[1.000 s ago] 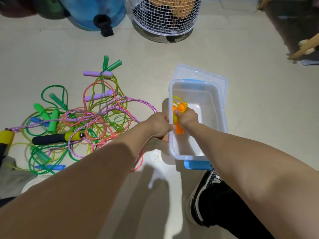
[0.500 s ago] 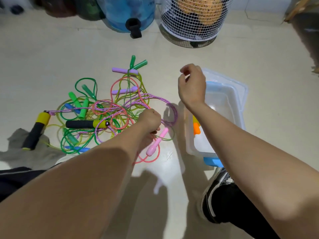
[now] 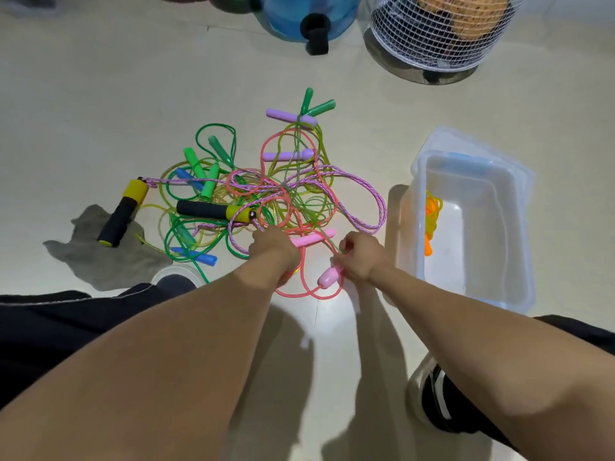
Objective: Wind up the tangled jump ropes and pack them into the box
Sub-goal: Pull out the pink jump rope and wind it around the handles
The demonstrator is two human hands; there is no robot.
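A tangle of coloured jump ropes [image 3: 273, 191] lies on the floor in front of me. My left hand [image 3: 274, 249] grips one pink handle [image 3: 312, 239] at the near edge of the tangle. My right hand [image 3: 361, 257] grips the other pink handle [image 3: 329, 277], whose pink cord [image 3: 299, 291] loops on the floor below. To the right stands a clear plastic box [image 3: 512, 261] with a blue rim. Inside it, against the left wall, lies a wound orange-handled rope [image 3: 431, 224].
A black-and-yellow handle [image 3: 121, 212] rests on a grey cloth [image 3: 100, 257] at the left. A white wire basket [image 3: 442, 31] and a blue water jug [image 3: 306, 15] stand at the back. My shoe [image 3: 432, 400] is at lower right.
Both hands left the box, where the orange rope now lies. The left hand took one pink handle; the right hand came down from above the box and took the other.
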